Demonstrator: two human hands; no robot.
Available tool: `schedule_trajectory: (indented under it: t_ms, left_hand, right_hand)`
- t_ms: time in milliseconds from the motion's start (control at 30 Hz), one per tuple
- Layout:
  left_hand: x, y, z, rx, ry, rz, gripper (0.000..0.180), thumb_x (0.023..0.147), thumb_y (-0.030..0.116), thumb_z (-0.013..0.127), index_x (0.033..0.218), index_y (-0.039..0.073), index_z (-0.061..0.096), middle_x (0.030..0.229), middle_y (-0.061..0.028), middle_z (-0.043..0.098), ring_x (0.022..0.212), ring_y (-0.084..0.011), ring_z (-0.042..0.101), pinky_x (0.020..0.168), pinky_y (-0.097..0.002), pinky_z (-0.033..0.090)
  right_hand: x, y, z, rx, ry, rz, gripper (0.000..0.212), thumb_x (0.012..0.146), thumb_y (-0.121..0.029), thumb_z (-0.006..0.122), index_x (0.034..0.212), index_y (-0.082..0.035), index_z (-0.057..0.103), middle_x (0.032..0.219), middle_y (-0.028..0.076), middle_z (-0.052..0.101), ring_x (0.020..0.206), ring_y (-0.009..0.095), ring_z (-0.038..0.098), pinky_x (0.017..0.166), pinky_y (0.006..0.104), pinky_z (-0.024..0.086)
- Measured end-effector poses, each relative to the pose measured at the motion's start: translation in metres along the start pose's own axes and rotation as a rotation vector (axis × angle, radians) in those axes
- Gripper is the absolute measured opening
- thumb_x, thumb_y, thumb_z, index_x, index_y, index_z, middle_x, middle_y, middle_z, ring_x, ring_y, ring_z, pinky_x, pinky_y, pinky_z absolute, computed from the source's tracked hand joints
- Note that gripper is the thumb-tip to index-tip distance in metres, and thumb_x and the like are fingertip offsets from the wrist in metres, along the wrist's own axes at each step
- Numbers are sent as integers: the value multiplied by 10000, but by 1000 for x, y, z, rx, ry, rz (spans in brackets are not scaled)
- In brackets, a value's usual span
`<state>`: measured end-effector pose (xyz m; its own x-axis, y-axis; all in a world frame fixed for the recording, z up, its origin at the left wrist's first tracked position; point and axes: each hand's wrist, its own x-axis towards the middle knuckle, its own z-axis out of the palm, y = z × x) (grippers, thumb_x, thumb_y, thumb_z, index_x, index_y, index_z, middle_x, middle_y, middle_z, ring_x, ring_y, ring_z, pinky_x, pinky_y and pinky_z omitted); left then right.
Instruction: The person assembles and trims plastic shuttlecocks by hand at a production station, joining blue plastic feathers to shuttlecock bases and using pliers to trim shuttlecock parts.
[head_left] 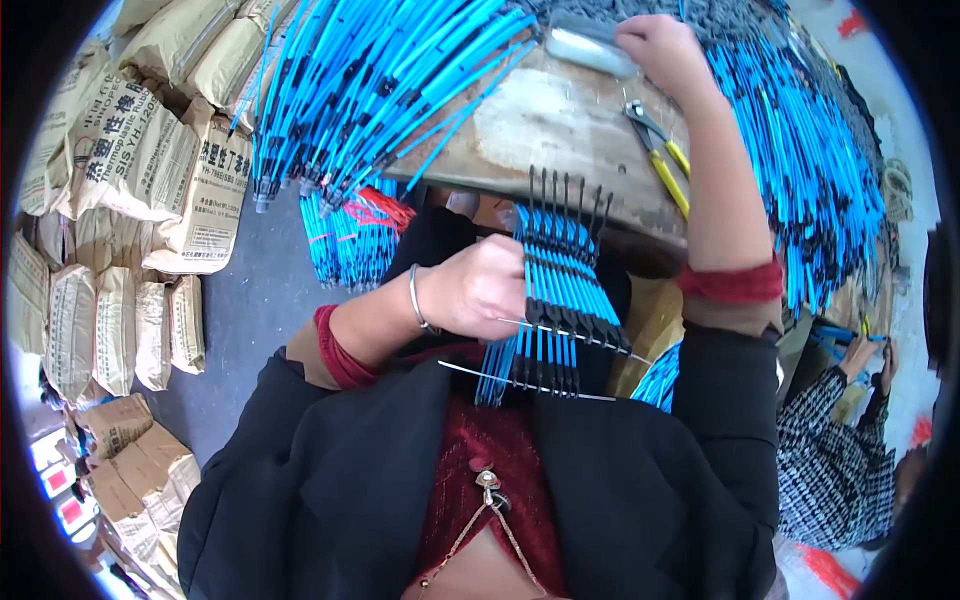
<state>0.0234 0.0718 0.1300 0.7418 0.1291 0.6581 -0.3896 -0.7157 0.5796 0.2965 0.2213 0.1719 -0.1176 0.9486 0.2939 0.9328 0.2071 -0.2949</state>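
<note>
Filling the L side of frame: stacked brown paper sacks (115, 165). Wood worktable (530, 125) spans top ctr. Co-worker in b/w patterned top (835, 455) shows lower R, well apart. Big bundle of blue tubes w/ black fittings (380, 80) takes up upper L; 2nd blue bundle (800, 150) is upper R, just R of the right forearm (730, 190).

Row of blue tubes (570, 285) sits ctr frame, below the table edge, black tips pointing up. Left hand (480, 290) is clamped on the row's L edge, fingers curled in. Right hand (660, 50) is up top, beside a clear plastic tray (590, 50); can't tell if its fingertips are together on anything. Yellow-handled pliers (664, 175) lie on the table, R of ctr. Smallest: two thin metal rods (465, 369) cross the row low down; can't tell if they pass thru the fittings.

Risks, my guess: one-sided grip could let the row's free R end sag or fan out. A tilt might let a rod slip, & spacing w/ it. Protruding rod ends could poke fingers. Right forearm, close to the R bundle, might brush tubes loose; a rushed reach could knock the tray.
</note>
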Motion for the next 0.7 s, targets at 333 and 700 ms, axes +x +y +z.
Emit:
schedule_trajectory:
  t_ms: [333,700]
  left_hand:
    - [-23,2,-4,23,-93,-88,290,773,136,635,1028,0,615,1034,-136,632,919,-294,625,776,-378,514]
    - [-28,-4,27,57,52,-75,126,639,50,637,761,61,606,634,-78,525,523,-278,496,477,-381,385]
  right_hand:
    - [48,2,61,-403,-151,56,174,747,-149,547,834,-88,684,849,209,631,838,337,619,757,409,500]
    - [-43,-14,12,-140,67,30,187,788,-201,560,878,-76,667,797,188,626,767,341,615,696,388,490]
